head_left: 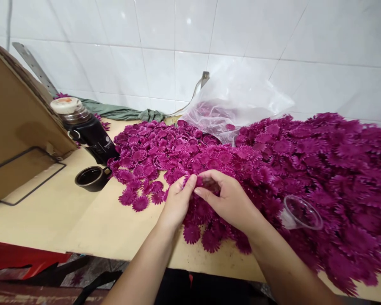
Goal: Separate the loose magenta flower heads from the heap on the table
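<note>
Fingers point(191, 183) partly hide the held magenta piece point(199, 181).

Left hand point(179, 195) and right hand point(225, 195) close together, fingers pinched. Forearms angle inward from the bottom.

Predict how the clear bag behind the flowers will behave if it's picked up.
The bag will probably be floppy and fold as it lifts, since its film looks thin and creased. It is likely light for its size, though the purple flowers showing through its lower part may shift or add some weight.
</note>
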Tool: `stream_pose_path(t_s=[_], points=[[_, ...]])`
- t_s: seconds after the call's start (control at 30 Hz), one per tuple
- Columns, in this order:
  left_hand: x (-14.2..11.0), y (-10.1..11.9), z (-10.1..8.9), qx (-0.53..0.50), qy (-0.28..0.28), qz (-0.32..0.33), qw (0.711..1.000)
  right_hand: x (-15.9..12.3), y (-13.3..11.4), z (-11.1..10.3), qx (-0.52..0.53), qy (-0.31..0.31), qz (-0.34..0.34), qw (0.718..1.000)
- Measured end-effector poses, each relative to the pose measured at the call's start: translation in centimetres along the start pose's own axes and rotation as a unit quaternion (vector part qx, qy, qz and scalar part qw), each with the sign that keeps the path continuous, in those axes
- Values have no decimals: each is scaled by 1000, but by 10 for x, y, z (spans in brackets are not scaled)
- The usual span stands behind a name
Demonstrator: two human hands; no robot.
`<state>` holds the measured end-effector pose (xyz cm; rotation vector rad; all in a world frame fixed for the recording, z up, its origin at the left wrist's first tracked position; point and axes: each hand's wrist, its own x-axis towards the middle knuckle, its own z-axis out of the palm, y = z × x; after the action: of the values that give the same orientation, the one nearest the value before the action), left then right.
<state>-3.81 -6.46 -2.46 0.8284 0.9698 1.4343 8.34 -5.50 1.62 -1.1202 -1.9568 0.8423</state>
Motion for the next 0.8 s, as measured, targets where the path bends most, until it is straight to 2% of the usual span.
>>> stream_pose_path(t_s=[0.13, 0.2, 0.33, 0.43, 0.53, 0.6, 0.8], points=[[-3, 2, 0, 23, -26, 6, 999, 5, 9, 3, 44, 53, 10, 998], [-3, 3, 2, 40, -45, 18, 998, 6, 11, 4, 36, 83, 12, 996], [-2, 5, 5, 61, -44, 26, 997, 8, 10, 8, -2, 137, 13, 990], [-4, 4, 2, 61, -51, 6, 997, 17, 11, 1, 21, 225, 14, 974], [-6, 3, -2, 61, -37, -5, 997, 28, 16, -16, 102, 322, 35, 941], [-7, 4, -4, 40, -22, -5, 999, 32, 18, -24, 127, 329, 45, 935], [-6, 7, 2, 20, -24, -2, 1000, 28, 18, -23, 120, 248, 17, 961]])
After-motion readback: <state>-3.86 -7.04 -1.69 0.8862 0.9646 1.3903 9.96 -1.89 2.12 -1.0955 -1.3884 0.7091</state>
